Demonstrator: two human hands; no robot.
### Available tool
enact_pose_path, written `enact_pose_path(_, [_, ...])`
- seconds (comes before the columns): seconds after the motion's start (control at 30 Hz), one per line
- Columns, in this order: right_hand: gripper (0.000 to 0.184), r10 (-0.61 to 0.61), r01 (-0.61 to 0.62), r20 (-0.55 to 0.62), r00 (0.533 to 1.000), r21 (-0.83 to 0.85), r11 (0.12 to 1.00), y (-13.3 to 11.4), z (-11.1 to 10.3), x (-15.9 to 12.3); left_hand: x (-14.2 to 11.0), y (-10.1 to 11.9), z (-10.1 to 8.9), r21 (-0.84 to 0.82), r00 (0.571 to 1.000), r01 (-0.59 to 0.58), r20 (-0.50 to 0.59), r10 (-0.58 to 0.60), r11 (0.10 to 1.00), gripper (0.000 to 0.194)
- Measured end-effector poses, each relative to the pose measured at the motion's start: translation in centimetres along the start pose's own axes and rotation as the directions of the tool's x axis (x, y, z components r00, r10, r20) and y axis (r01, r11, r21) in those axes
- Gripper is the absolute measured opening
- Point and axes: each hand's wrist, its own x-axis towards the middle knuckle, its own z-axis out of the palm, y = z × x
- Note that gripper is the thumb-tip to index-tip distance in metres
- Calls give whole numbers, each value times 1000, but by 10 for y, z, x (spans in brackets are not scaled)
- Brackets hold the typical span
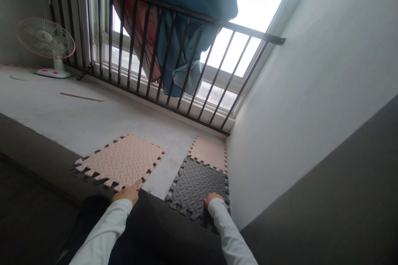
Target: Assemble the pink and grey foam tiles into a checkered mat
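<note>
Grey foam tile, head view: on the pale ledge, beside the wall, its far edge meeting a far pink tile. Right hand, fingers curled, rests on its near part; grip cannot be told. Left hand, index finger extended, touches the near pink tile at its corner; hold unclear.

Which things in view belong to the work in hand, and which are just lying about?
In the work:
- left pink mat, at the left hand
- dark grey mat, at the right hand
- far pink mat

Just lying about:
- fan
- thin stick
</note>
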Motion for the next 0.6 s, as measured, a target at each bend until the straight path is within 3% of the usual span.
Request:
enact_pose_path(0.17, [37,31,-31,29,999,-21,999,-1,-5,-3,17,-25,-16,39,999,50,-19,-49,998,52])
enact_pose_path(0.33, [38,41,-41,30,999,-10,999,-2,-8,-6,16,-29,-17,86,1000,-22,0,22,996,54])
enact_pose_path(0.4, [38,38,-38,23,999,-2,999,-1,-8,-7,8,-23,-17,87,997,18,-81,-11,996,55])
enact_pose_path(0.5, [40,58,-59,38,998,35,998,1,-9,-5,-9,-3,-10,87,958,90,-282,-62,992,56])
enact_pose_path(0.57, [42,89,-93,45,995,93,991,1,-11,0,-21,19,7,119,934,-29,-351,69,992,55])
enact_pose_path(0.6, [42,98,-102,33,995,148,984,0,-13,5,-25,32,20,144,894,-191,-382,233,971,53])
